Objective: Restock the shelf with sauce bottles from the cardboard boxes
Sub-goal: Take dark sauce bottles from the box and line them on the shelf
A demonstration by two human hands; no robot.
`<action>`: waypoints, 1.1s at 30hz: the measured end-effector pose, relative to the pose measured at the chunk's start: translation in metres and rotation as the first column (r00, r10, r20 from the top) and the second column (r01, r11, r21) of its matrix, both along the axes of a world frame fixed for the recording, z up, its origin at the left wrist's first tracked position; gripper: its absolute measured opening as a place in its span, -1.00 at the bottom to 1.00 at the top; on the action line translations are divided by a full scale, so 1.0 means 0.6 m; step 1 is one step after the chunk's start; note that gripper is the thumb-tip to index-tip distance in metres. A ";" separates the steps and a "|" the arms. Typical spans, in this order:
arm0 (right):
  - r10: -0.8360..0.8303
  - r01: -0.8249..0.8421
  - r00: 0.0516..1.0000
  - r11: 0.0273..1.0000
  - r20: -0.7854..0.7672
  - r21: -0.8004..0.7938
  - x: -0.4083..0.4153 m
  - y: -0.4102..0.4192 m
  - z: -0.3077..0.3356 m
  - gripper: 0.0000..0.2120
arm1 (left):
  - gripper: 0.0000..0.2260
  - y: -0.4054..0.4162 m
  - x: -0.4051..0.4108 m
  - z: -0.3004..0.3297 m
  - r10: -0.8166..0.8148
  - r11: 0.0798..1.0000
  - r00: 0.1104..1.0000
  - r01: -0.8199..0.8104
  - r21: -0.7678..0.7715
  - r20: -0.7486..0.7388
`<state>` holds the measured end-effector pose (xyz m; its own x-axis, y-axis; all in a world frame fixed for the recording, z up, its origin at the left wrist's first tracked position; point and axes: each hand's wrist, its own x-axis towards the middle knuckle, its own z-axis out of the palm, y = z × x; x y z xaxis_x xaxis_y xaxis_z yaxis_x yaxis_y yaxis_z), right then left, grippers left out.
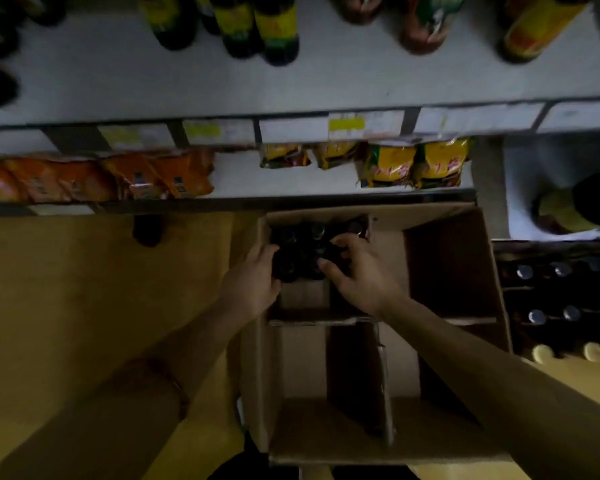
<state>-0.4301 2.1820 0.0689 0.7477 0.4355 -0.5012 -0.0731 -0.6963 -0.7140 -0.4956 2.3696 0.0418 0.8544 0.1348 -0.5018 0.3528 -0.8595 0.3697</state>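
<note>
The sauce bottles I'm after sit as a small dark cluster in the far corner of the open cardboard box, around twelve o'clock from where I stand, their caps just catching the dim light. My left hand reaches in from seven o'clock and curls against the left side of that cluster, while my right hand comes in from five o'clock with thumb and fingers curled over the bottle tops; both seem to be taking hold, though in this light I can't tell how many bottles each has. The rest of the box shows only bare cardboard dividers and empty cells, so I judge most of its load is already out and only this last handful remains here. At three o'clock a second box holds rows of capped bottles, apparently untouched, so I reckon a fair share of the job is left. Above, at twelve o'clock, the upper shelf carries yellow-labelled bottles at the back with open white space in front. The lower shelf holds orange packets and yellow packets. One dark bottle stands alone on the floor at ten o'clock.
</note>
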 end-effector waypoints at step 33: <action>-0.261 0.259 0.965 0.965 0.039 0.043 -0.021 0.016 -0.303 -0.68 | -0.82 -0.043 -0.035 -0.309 0.448 0.736 0.893 -0.399 -0.547 -0.049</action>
